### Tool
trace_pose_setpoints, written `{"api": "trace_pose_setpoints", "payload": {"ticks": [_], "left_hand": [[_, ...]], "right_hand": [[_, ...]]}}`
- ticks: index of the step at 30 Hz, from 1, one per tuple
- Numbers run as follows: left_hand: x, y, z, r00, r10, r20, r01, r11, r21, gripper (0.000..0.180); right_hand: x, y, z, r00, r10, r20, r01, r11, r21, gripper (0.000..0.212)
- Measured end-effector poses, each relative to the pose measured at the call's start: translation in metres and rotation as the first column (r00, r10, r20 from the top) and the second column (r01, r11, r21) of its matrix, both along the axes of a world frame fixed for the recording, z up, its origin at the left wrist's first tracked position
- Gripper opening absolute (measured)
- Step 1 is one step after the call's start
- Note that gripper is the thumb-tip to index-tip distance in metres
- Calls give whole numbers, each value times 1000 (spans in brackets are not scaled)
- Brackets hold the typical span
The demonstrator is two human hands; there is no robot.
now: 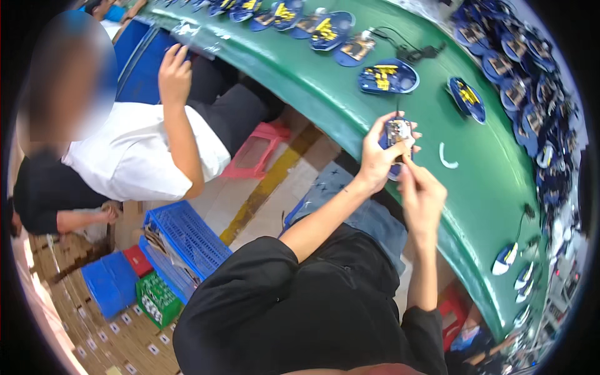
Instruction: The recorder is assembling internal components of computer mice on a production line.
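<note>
My left hand (pixel 376 157) is closed around a dark blue computer mouse base (pixel 399 130) with a bare circuit board in it, held over the near edge of the green table. A dark cable leads off its far end. At the near end of the base, my right hand (pixel 424 192) pinches its thumb and fingers together; what they hold is too small to make out. Beyond my hands lies a blue mouse shell (pixel 387 77) with yellow parts inside. Another such shell (pixel 467 100) sits farther right. A white curved strip (pixel 446 156) lies beside my right hand.
The green table (pixel 494 206) curves around me. Several mouse bases and shells line its far left, and a heap of mouse bases (pixel 515 90) fills the right edge. A person in white (pixel 140 153) sits at left. A pink stool (pixel 253 152) and blue crate (pixel 187 237) stand on the floor.
</note>
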State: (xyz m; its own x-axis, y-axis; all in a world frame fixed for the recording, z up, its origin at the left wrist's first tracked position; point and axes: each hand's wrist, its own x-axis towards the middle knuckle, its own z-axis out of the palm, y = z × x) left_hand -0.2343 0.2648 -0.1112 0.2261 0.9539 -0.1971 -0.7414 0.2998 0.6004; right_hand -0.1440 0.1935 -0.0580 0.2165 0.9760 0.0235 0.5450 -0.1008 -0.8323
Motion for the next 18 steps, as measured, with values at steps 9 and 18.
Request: {"api": "trace_pose_setpoints", "payload": {"ticks": [9,18], "left_hand": [[-11,1,-6,988,-87,127,88,996,1,52],[-18,5,-3,980,-129,151,135,990,-30,51]], "right_hand": [[116,93,-11,574,-284,768,-110,902,417,54],[182,123,-41,942,-268,-203,248,961,-119,47]]}}
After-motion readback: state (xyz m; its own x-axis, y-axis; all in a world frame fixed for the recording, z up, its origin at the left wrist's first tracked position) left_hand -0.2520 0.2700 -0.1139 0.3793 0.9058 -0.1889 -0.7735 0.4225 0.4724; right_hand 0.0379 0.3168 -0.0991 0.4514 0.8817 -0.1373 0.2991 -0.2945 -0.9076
